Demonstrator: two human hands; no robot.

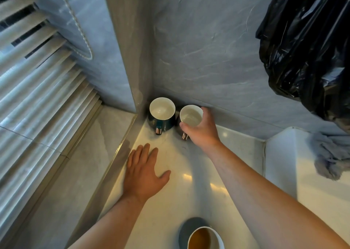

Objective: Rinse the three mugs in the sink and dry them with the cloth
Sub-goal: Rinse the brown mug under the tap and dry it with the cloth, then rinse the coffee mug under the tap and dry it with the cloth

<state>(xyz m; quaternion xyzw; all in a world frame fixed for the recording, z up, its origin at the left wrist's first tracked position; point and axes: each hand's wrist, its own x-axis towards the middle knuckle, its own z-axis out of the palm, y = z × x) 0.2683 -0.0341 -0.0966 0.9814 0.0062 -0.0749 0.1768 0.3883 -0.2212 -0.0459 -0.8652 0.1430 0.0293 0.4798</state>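
At the near edge of the pale, glossy bench stood 1 mug, grey-blue outside and white at the rim, with brown liquid inside; the frame cut off its near side. Both bare forearms reached over the bench toward the far corner.

The left hand lay palm down on the bench near its left edge. Its fingers were straight and close together, the thumb was spread to the right, and it held nothing.

Farther in, the right hand gripped the right corner mug by its top. The thumb pressed on the near part of the rim and the fingers curled over the far right side. That mug had a white inside and a dark body, and its metallic handle pointed toward the near side, just under the hand.

Just beside it on the left, tucked into the corner, stood the left corner mug. It was dark teal outside and white inside, its metallic handle also pointing near, and no hand touched it. I could not tell whether these 2 mugs touched.

To the right, on a white raised ledge, lay a crumpled blue-grey cloth. Above it hung a black plastic bag. Behind the mugs rose a blue-grey veined wall. To the left were slatted blinds and a looped cord.
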